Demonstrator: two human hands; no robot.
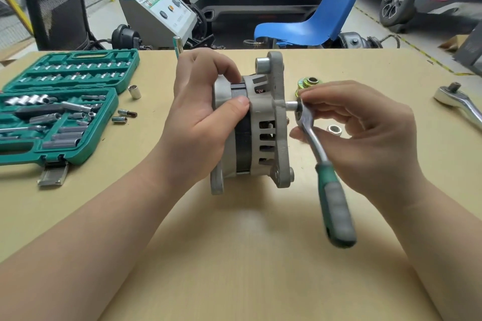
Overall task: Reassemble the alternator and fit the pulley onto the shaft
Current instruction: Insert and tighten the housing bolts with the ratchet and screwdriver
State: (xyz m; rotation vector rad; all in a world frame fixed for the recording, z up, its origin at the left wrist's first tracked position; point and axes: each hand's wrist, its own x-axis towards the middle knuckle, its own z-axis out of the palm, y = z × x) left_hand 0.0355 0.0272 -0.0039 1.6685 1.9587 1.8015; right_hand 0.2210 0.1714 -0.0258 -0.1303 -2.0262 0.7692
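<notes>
Grey cast-metal alternator [250, 125] is standing on edge in the middle of a tan desk [234, 255], its shaft [289, 105] pointing to the person's right. The left hand [206, 117] is reaching in from the lower left with the forearm lying diagonally across the desk; its fingers [221, 65] are curling over the top of the housing while the thumb [234, 107] is pressing against the near side, gripping the body. The right hand [365, 135] is coming in from the lower right, wrist bent inward, and its fingertips [309, 98] are pinching the head of a ratchet wrench [313, 135] that is sitting at the end of the shaft. The wrench's green and grey handle [337, 206] is hanging down toward the viewer, unheld and slightly blurred. Just behind the right hand, the yellowish pulley [309, 83] is lying on the desk, apart from the shaft. A loose nut [334, 130] is lying beside the right palm. On the left, an open green socket set case [60, 107] is resting with several loose sockets [125, 116] near it. A second ratchet [459, 101] is lying at the far right edge.
</notes>
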